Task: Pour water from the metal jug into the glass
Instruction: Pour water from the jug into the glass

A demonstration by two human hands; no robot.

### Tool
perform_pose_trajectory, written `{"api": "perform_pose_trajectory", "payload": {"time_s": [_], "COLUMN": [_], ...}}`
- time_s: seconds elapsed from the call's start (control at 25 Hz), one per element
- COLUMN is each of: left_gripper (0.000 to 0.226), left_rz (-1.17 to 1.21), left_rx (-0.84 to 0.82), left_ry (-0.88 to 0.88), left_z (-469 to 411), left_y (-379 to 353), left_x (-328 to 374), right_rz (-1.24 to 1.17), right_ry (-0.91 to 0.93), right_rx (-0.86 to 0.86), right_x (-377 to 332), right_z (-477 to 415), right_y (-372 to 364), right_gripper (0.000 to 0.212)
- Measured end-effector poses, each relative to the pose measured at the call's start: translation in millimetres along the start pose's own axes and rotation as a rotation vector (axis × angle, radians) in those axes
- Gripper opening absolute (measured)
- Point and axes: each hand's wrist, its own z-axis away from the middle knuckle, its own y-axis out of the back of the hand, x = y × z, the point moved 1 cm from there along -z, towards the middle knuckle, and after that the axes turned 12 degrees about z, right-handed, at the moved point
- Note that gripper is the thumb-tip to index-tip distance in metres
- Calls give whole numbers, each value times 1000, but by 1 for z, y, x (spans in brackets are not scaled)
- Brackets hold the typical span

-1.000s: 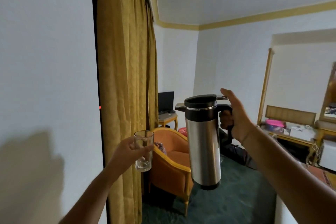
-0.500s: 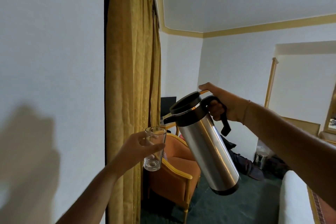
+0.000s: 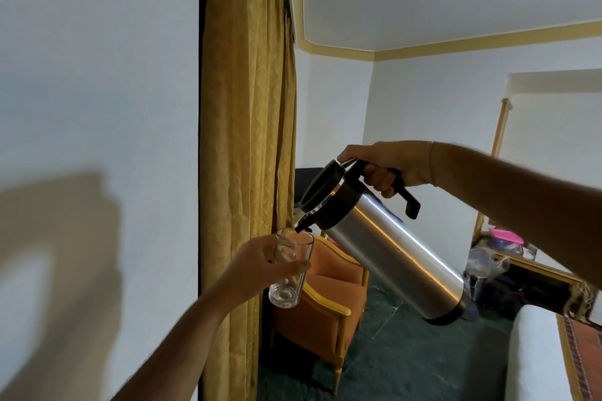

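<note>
My right hand (image 3: 392, 166) grips the black handle of the metal jug (image 3: 391, 254), a tall steel cylinder with a black lid. The jug is tilted steeply to the left, its spout right over the rim of the glass (image 3: 291, 267). My left hand (image 3: 257, 267) holds the clear glass upright in mid-air, in front of the gold curtain. A little water shows at the bottom of the glass. I cannot make out a stream at the spout.
A gold curtain (image 3: 244, 140) hangs just left of the glass, against a white wall. An orange armchair (image 3: 325, 303) stands below my hands on the green carpet. A white bed edge (image 3: 537, 355) is at the lower right, a cluttered wooden table (image 3: 534, 265) behind it.
The jug has tipped further over to the left and its spout has come down to the glass rim. The glass stays in my left hand, roughly where it was.
</note>
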Motion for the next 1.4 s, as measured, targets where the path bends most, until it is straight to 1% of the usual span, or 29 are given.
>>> {"api": "perform_pose_trajectory", "payload": {"time_s": [0.12,0.28,0.48,0.56,0.64,0.68,0.8,0.88,1.08,1.4], "left_gripper": [84,86,78,72,72,67,39,30,39,42], "left_rz": [16,27,36,0,-48,-61,-83,-75,-18,-4], "left_rx": [1,-1,-8,0,16,27,10,-10,-7,2], "left_ry": [-2,-5,-32,-51,-69,-74,-92,-111,-105,-113], "left_z": [0,-2,-2,0,1,1,2,3,3,5], "left_y": [-1,-2,-6,-9,-12,-13,-18,-19,-17,-14], "left_x": [-2,-5,-7,-8,-11,-12,-12,-11,-9,-1], "right_rz": [103,213,326,371,406,424,481,510,557,607], "right_ry": [-31,-64,-82,-89,-96,-97,-104,-108,-115,-115], "right_rx": [-16,-10,-10,-6,-3,-5,-37,-51,-25,-5], "right_x": [-15,-33,-48,-53,-59,-62,-71,-76,-85,-94], "right_z": [0,2,9,11,12,13,17,19,19,26], "right_y": [-1,-4,-8,-9,-11,-11,-14,-16,-18,-15], "right_gripper": [59,58,61,61,61,62,63,63,61,59]}}
